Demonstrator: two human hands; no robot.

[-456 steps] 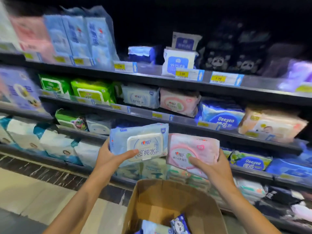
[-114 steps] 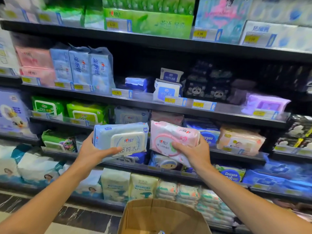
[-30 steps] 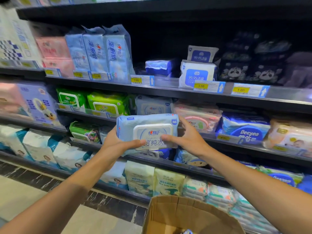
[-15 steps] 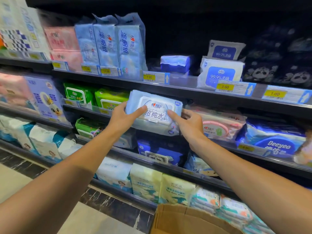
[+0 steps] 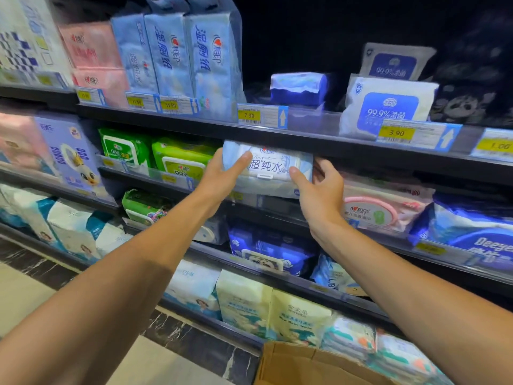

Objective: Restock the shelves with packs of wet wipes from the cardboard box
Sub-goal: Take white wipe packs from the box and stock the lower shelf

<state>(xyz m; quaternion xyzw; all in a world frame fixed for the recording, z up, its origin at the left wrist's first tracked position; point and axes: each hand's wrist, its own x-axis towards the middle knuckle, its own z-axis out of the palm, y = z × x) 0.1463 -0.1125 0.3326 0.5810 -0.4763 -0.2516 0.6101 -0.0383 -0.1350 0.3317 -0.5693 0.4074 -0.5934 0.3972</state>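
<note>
Pale-blue pack: a pack of wet wipes with a white lid sits tilted at the front of the second shelf, near the frame's centre, resting on another pale pack below it.
Left hand: the left hand grips the pack's left end, thumb laid across the front face and fingers curled behind it.
Right hand: the right hand clasps the pack's right end, thumb pressed on the front near the lid, other fingers wrapped around the side.
Neighbours: green packs lie at 9 o'clock of the held pack; a pink pack lies at 4 o'clock, just beside the right hand.
Above: a yellow price tag hangs at 12 o'clock on the shelf edge.
Cardboard box: the cardboard box shows only its brown rim at 6 o'clock, at the frame's bottom edge; its contents are out of sight.
</note>
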